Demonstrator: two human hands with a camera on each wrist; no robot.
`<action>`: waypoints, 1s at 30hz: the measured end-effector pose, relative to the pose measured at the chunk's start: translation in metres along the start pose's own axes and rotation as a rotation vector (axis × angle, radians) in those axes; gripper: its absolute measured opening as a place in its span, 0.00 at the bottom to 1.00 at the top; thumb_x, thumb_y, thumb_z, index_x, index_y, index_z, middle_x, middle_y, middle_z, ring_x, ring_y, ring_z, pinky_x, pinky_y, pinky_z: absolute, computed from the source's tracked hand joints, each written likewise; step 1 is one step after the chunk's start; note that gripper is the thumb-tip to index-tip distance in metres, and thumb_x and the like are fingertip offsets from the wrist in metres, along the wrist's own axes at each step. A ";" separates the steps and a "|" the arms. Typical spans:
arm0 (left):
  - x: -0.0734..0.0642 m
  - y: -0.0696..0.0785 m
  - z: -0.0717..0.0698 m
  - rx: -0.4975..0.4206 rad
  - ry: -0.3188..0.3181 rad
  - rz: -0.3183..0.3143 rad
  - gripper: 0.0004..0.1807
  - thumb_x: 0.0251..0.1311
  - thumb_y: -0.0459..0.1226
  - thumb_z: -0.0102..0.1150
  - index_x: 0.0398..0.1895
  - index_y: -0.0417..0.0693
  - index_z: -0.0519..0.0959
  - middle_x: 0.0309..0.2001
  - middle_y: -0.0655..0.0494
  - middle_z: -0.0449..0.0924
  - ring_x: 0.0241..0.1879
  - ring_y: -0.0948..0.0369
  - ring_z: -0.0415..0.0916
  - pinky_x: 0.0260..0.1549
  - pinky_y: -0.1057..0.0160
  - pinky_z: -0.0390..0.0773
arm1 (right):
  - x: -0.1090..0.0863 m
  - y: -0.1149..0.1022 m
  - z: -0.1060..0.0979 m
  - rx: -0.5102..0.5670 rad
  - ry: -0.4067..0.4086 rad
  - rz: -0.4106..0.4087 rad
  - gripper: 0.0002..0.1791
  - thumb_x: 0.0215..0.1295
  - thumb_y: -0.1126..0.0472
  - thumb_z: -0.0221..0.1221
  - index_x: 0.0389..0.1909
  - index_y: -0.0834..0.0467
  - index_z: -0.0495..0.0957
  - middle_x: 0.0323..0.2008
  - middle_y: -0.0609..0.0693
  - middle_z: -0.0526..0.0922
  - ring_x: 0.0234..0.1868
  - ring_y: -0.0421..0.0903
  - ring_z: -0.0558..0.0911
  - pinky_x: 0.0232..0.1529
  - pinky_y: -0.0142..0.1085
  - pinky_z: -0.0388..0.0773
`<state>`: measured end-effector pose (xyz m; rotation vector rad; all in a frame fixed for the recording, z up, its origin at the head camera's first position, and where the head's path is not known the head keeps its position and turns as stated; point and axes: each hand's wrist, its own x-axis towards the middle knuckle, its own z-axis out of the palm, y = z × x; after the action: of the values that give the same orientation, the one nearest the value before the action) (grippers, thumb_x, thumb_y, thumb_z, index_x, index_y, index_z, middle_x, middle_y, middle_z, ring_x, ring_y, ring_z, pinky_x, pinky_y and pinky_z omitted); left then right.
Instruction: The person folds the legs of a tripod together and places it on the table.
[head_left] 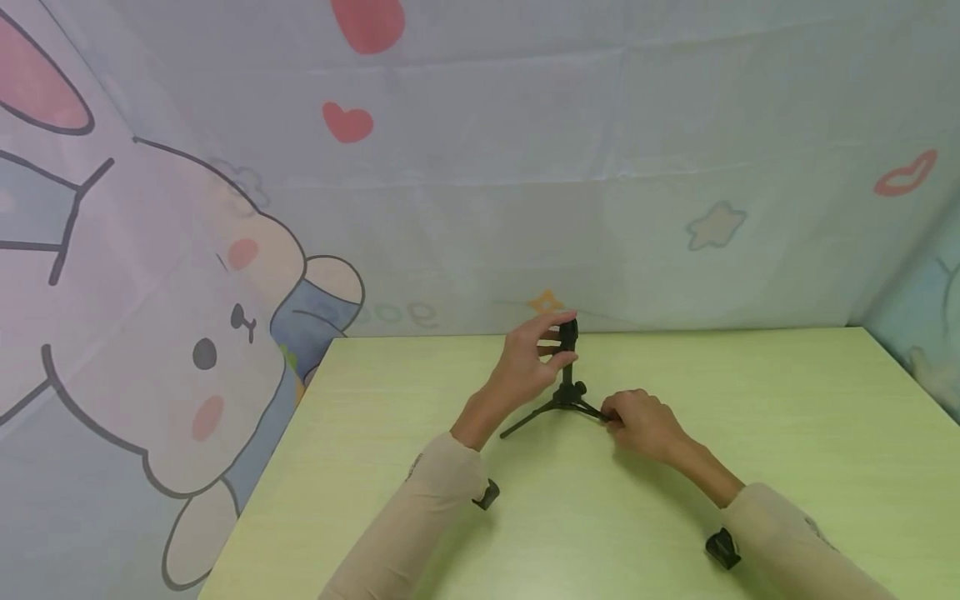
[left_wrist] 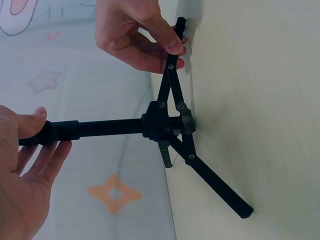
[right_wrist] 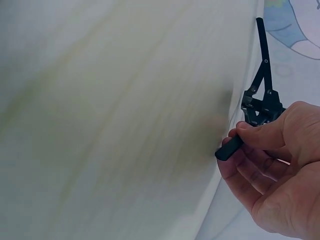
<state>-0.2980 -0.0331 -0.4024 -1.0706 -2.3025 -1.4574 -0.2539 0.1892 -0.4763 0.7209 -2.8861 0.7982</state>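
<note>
A small black tripod (head_left: 567, 395) stands upright over the table, its legs spread. At the top of its column, my left hand (head_left: 525, 360) grips the dark head between thumb and fingers; the left wrist view shows this hand (left_wrist: 30, 172) around the upper end of the column (left_wrist: 110, 127). My right hand (head_left: 643, 423) pinches the end of the right leg, thumb on one side and fingers on the other. Close up in the right wrist view, the leg's tip (right_wrist: 229, 150) pokes out past the fingers of that hand (right_wrist: 280, 170). Another leg (left_wrist: 220, 187) angles out toward the front left.
The pale yellow-green table (head_left: 360, 500) reaches back to a hanging cloth (head_left: 480, 233) printed with hearts, a star and a big rabbit. Close behind the tripod runs the table's back edge. Dark wrist-worn devices sit under both beige sleeves (head_left: 420, 517).
</note>
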 end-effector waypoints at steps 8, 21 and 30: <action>0.002 0.003 -0.002 -0.014 -0.012 -0.009 0.31 0.63 0.24 0.69 0.70 0.41 0.75 0.66 0.44 0.76 0.55 0.48 0.83 0.49 0.69 0.83 | 0.000 0.000 0.002 0.033 0.020 0.014 0.10 0.64 0.75 0.63 0.27 0.57 0.84 0.21 0.43 0.76 0.21 0.40 0.68 0.20 0.33 0.61; 0.001 0.004 -0.004 -0.009 -0.016 -0.029 0.31 0.62 0.24 0.69 0.70 0.42 0.75 0.68 0.46 0.75 0.54 0.48 0.82 0.49 0.68 0.83 | 0.000 0.000 0.002 0.038 0.031 0.017 0.09 0.63 0.74 0.63 0.29 0.57 0.85 0.25 0.44 0.79 0.23 0.41 0.70 0.21 0.35 0.65; 0.001 0.001 -0.005 -0.003 -0.017 -0.033 0.32 0.62 0.24 0.70 0.70 0.42 0.75 0.68 0.47 0.76 0.54 0.50 0.82 0.49 0.69 0.83 | 0.003 0.000 0.000 0.030 0.010 -0.012 0.10 0.62 0.74 0.63 0.27 0.57 0.83 0.24 0.43 0.76 0.23 0.40 0.69 0.22 0.34 0.64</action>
<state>-0.2990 -0.0366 -0.3988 -1.0542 -2.3412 -1.4703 -0.2566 0.1882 -0.4759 0.7341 -2.8647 0.8427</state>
